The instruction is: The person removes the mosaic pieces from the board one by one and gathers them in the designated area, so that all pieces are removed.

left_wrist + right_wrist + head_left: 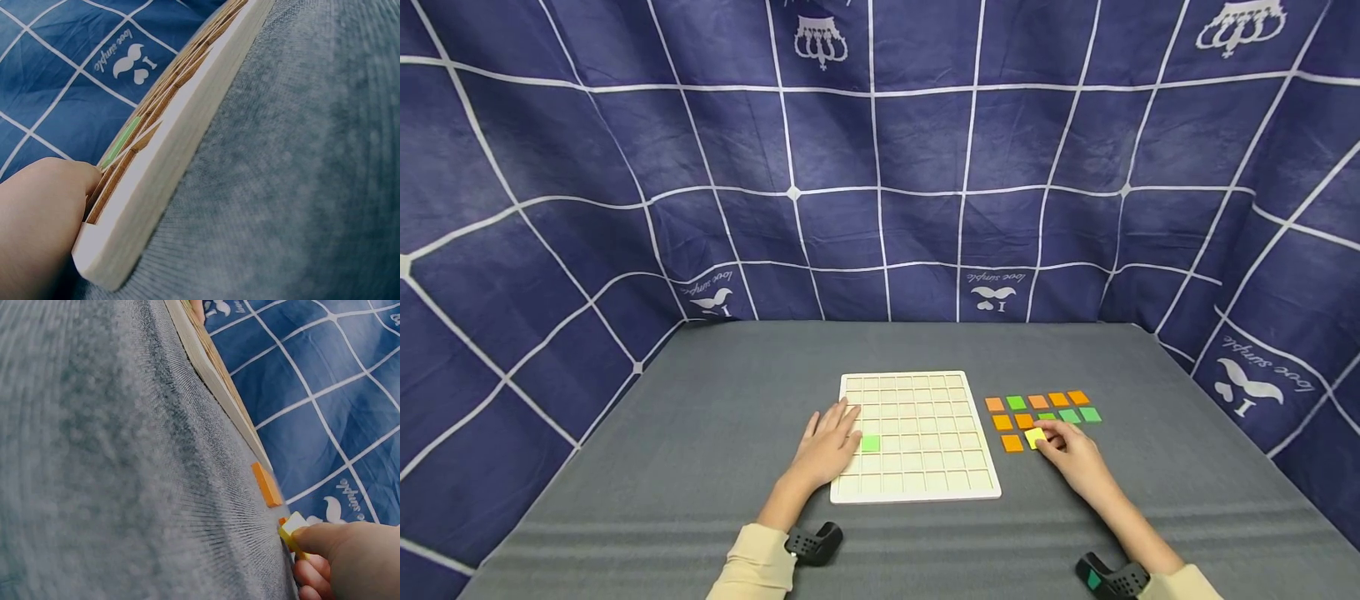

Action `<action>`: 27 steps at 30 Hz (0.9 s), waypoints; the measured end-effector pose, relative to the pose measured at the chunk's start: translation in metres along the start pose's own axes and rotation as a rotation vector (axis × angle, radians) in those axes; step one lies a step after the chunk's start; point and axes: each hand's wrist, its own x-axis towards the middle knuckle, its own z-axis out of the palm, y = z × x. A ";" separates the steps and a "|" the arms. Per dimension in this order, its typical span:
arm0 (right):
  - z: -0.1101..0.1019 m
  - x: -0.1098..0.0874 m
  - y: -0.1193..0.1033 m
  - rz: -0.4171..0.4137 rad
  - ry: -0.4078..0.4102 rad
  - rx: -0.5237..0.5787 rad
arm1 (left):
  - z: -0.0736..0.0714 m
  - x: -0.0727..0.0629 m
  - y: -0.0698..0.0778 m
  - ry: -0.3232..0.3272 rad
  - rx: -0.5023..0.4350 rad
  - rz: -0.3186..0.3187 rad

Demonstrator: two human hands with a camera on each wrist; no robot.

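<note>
A pale wooden grid board point(917, 498) lies on the grey cloth, with one light green tile point(870, 443) in a cell near its left side. My left hand point(829, 446) rests flat over the board's left edge, fingers extended, fingertips close to that tile. In the left wrist view the thumb side of the hand point(47, 212) touches the board's corner area. To the right of the board, my right hand point(1071, 454) pinches a yellow square tile point(1034, 437) between thumb and fingers. The right wrist view shows the yellow tile point(292, 534) tilted up in the grip.
Loose tiles lie in rows right of the board: an orange tile point(1012, 443) beside the right hand, a salmon tile point(994, 404), a green tile point(1015, 402) and several more. A dark blue curtain point(917, 150) with white lines stands behind the grey table surface point(737, 400).
</note>
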 end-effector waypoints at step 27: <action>-0.001 -0.002 0.000 -0.009 -0.012 -0.048 | 0.000 0.000 0.001 0.001 0.000 -0.009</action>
